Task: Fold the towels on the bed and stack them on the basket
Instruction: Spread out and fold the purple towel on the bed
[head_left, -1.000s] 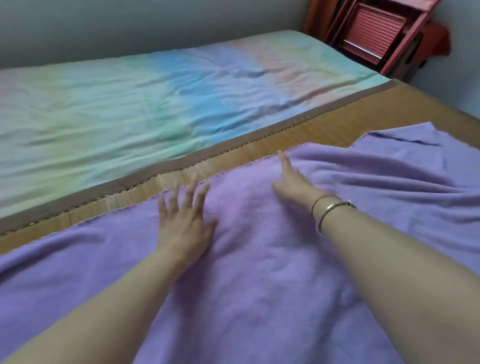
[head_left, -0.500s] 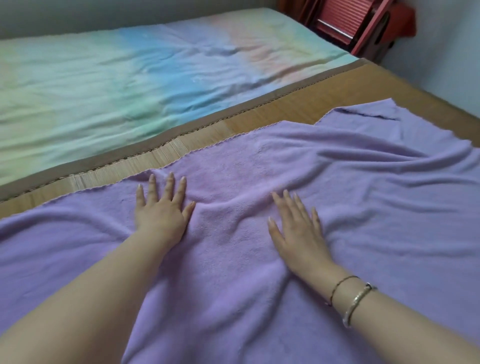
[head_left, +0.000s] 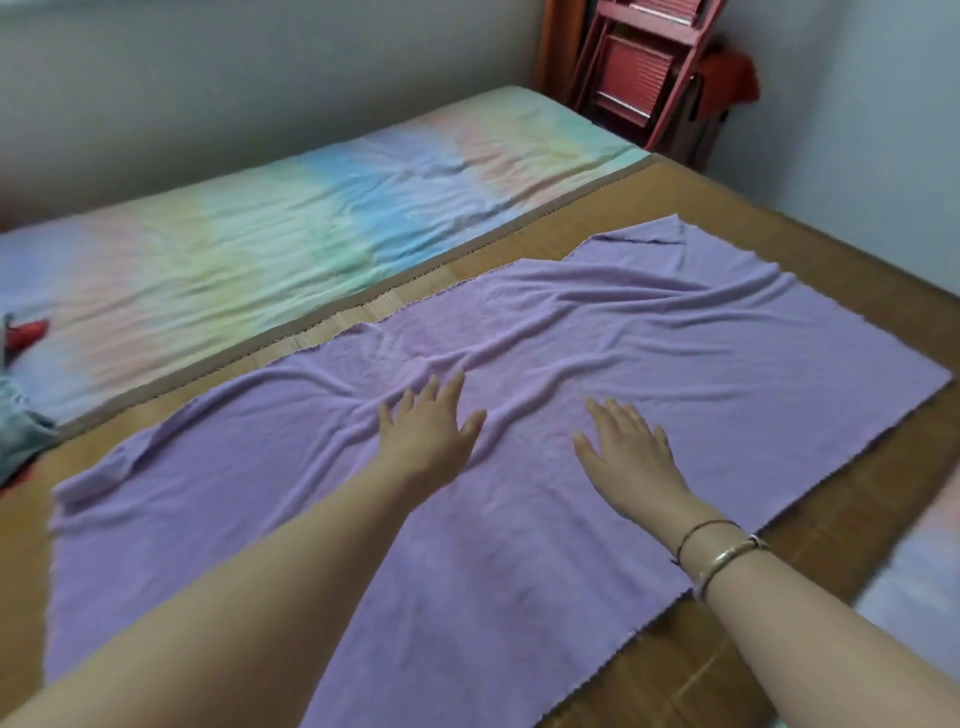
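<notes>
Head view, nearest first: two bare forearms reach in from the bottom edge, the right one wearing two bracelets (head_left: 719, 553) at the wrist. Both hands lie palm down on a purple towel (head_left: 519, 545) spread out flat across a woven bamboo mat (head_left: 691, 680) on the bed. The left hand (head_left: 423, 434) presses on a wrinkled stretch of cloth, its fingers (head_left: 449, 387) straight and slightly apart; the right hand (head_left: 631, 454) rests just beside it (fingers straight and close together, gripping nothing). Creases run across the towel beyond the hands, and its far corner is folded over. Farther off lies a pastel rainbow sheet (head_left: 291, 234), and a red folding chair (head_left: 639, 73) stands in the corner.
</notes>
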